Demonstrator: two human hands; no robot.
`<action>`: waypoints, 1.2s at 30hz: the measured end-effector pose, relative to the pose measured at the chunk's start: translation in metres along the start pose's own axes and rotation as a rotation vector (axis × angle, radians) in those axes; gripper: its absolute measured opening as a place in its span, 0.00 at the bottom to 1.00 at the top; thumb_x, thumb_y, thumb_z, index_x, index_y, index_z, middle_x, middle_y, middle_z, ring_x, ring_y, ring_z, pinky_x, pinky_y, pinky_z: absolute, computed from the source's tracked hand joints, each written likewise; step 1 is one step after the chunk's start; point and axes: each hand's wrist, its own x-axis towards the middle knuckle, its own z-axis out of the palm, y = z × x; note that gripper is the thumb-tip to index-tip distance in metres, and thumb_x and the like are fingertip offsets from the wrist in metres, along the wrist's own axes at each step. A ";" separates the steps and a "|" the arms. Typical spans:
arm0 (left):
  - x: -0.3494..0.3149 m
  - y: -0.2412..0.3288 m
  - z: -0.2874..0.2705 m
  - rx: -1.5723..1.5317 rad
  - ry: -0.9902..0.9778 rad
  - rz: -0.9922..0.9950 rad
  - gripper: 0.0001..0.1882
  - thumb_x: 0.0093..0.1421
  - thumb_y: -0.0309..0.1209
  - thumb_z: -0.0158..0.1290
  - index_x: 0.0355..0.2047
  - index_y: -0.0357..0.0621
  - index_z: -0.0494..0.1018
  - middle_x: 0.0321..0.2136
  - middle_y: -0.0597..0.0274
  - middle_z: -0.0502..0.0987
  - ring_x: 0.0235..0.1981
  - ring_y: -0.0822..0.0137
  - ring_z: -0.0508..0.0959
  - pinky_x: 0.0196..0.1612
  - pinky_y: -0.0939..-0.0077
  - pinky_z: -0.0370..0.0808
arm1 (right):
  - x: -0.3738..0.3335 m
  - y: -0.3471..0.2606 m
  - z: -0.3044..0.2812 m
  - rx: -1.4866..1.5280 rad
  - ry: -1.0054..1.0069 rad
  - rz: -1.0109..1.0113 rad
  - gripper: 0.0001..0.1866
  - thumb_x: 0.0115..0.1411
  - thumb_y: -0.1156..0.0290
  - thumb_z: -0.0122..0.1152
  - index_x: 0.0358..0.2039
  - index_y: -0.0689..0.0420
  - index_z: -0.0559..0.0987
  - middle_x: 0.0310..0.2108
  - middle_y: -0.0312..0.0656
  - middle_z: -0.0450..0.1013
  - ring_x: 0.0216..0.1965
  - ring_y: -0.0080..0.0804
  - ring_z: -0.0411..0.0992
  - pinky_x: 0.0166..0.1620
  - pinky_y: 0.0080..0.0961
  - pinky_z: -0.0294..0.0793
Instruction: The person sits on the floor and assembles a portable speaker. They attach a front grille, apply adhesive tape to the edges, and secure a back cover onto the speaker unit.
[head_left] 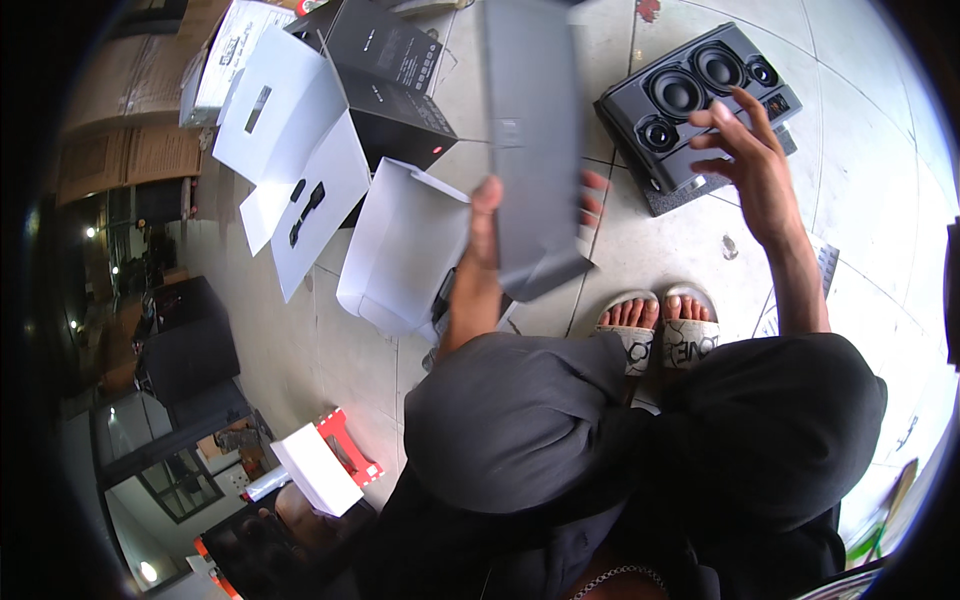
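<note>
A long dark grey panel [540, 170], slightly blurred, stands upright in front of me with its near end bent outward. My left hand [483, 228] grips it, thumb on the left edge and fingertips showing past the right edge. To the right, a black speaker unit [668, 95] with several round drivers lies tilted on the floor, a dark foam block [668, 200] under its near side. Over the speaker's near right part hovers my right hand [757, 170], fingers apart and holding nothing. Whether a fingertip touches the speaker I cannot tell.
An opened black carton [385, 80] with white inner flaps [325, 200] stands at far left, a white box tray [395, 245] beside it. My sandalled feet [640, 325] are on the tiled floor. A red stool [350, 450] and a white box [315, 470] sit at near left.
</note>
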 end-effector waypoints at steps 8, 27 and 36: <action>-0.126 0.041 -0.020 1.624 0.906 -0.263 0.54 0.44 0.53 0.66 0.67 0.51 0.55 0.55 0.41 0.67 0.58 0.44 0.66 0.59 0.52 0.66 | -0.004 0.009 -0.021 0.007 0.013 0.039 0.31 0.65 0.58 0.55 0.62 0.63 0.62 0.38 0.40 0.75 0.37 0.25 0.73 0.41 0.27 0.75; -0.151 -0.009 -0.037 1.874 0.844 -0.490 0.55 0.41 0.51 0.70 0.67 0.51 0.55 0.64 0.39 0.53 0.62 0.38 0.59 0.62 0.46 0.62 | 0.055 -0.013 -0.103 0.020 0.100 0.161 0.20 0.70 0.65 0.48 0.59 0.59 0.66 0.38 0.36 0.70 0.38 0.22 0.68 0.42 0.23 0.67; -0.335 0.028 0.249 1.102 1.152 -0.702 0.41 0.52 0.55 0.60 0.60 0.46 0.63 0.66 0.41 0.51 0.59 0.38 0.65 0.58 0.51 0.69 | -0.036 -0.268 0.042 -0.149 -0.075 0.473 0.22 0.68 0.58 0.52 0.58 0.53 0.68 0.40 0.33 0.70 0.39 0.21 0.66 0.43 0.23 0.66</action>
